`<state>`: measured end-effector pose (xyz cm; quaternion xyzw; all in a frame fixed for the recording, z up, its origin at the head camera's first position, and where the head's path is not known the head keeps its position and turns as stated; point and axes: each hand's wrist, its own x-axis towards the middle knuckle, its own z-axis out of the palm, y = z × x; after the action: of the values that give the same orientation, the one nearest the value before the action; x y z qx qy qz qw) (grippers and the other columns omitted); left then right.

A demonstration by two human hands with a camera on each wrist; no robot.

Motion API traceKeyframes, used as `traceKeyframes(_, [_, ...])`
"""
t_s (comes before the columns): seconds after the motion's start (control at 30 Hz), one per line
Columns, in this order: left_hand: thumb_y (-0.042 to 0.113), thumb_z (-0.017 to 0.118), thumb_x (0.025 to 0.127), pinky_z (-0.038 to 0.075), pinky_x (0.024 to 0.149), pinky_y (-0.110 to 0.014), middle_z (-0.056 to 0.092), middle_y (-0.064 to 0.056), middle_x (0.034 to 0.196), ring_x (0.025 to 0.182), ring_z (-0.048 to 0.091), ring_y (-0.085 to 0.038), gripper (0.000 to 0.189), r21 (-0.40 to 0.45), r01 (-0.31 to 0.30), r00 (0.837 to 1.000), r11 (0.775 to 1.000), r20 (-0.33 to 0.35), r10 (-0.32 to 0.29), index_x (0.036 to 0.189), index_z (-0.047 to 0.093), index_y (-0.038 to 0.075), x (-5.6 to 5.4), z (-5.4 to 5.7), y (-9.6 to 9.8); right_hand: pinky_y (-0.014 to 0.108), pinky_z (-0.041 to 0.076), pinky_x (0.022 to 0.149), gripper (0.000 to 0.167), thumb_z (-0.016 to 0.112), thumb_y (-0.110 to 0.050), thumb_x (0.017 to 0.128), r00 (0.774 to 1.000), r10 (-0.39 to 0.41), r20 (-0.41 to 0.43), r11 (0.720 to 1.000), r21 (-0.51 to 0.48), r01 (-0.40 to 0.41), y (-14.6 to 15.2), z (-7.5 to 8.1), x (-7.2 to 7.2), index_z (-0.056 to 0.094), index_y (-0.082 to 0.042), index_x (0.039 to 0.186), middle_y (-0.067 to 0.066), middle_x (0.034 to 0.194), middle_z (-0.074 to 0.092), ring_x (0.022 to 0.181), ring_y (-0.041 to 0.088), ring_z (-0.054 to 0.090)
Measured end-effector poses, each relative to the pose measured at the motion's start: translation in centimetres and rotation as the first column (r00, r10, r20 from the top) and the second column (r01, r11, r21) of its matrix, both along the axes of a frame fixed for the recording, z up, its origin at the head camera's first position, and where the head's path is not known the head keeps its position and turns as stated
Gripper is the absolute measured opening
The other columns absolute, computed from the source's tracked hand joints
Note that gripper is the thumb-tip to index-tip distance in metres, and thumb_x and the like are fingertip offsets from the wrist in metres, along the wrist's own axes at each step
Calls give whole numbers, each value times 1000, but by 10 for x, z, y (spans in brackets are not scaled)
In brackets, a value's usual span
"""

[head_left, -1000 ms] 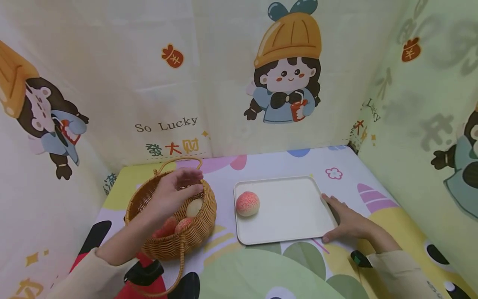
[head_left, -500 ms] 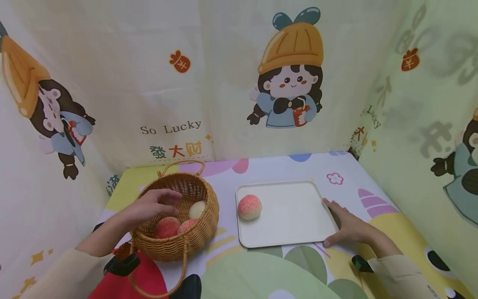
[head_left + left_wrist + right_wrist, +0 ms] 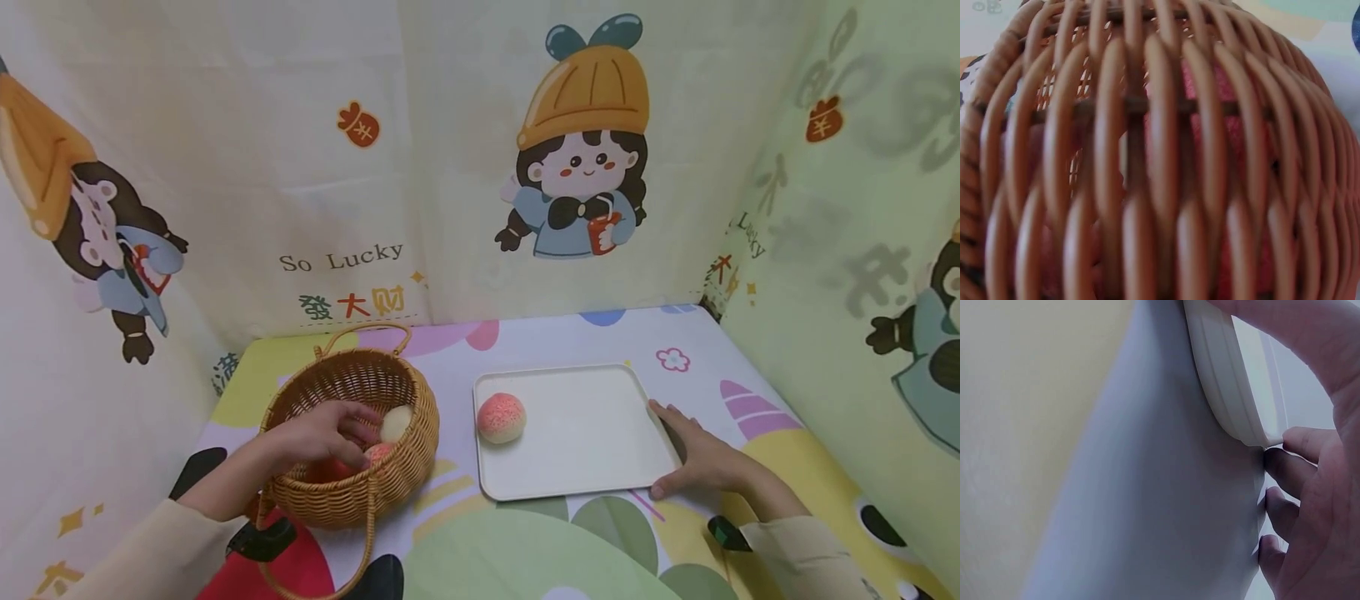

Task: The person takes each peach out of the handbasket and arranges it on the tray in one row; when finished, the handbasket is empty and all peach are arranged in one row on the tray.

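**Wicker basket partly unloaded, one peach bun on the tray**

Pink peach bun (image 3: 501,417) sits on the white tray (image 3: 592,467); at least three buns remain in the basket (image 3: 405,462). My left hand (image 3: 324,433) reaches inside, fingers curling onto a red bun (image 3: 377,452); whether I grip it I cannot tell. My right hand (image 3: 701,458) rests spread against the tray's right edge.

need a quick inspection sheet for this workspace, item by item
surface: table under a cartoon-print cloth.
job's things: wicker basket at left holds a pale bun and pink peach buns; one peach bun lies on the cream tray.
clutter: nothing seen.
hands: left hand reaches into the basket, over the pink buns; grip cannot be told. right hand rests flat against the tray's right edge.
cables: nothing seen.
surroundings: printed fabric walls on three sides.
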<state>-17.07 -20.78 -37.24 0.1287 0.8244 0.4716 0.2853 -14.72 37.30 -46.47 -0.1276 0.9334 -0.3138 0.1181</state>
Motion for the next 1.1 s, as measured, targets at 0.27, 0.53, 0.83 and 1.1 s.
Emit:
traceKeyframes(0.27, [-8, 76, 73, 50, 74, -34, 62, -8, 99, 91, 57, -24, 41, -157, 78, 993, 985, -71, -90, 112, 64, -2, 2, -5, 5, 82, 11, 100, 128, 96, -38, 64, 1000, -1, 6, 1000, -12, 1, -2, 3, 0, 19, -3, 160, 44, 155, 9, 135, 72, 4])
traceKeyframes(0.53, [-9, 75, 70, 47, 75, -35, 63, -5, 94, 88, 55, -22, 40, -296, 72, 987, 952, -118, -111, 106, 62, 3, 2, -4, 14, 82, 12, 100, 128, 96, -37, 63, 1000, 11, -9, 1000, -9, -11, -2, 3, 1, 19, -1, 159, 44, 156, 8, 134, 74, 4])
traceKeyframes(0.83, [11, 78, 75, 48, 69, -36, 61, -6, 92, 81, 56, -21, 40, -254, 7, 982, 967, -181, -55, 111, 60, 8, 7, -2, 12, 83, 13, 99, 129, 96, -38, 64, 1000, 6, -4, 1000, -8, -6, -3, 0, 1, 18, -3, 160, 43, 156, 7, 132, 75, 3])
traceKeyframes(1.1, [22, 72, 85, 50, 82, -40, 56, -17, 118, 101, 57, -28, 60, 12, -173, 978, 985, -114, 174, 137, 45, 6, -1, 5, 6, 82, 14, 99, 129, 96, -37, 64, 1000, 11, -16, 1000, -2, -11, -1, -1, 1, 18, -3, 160, 43, 156, 8, 133, 75, 4])
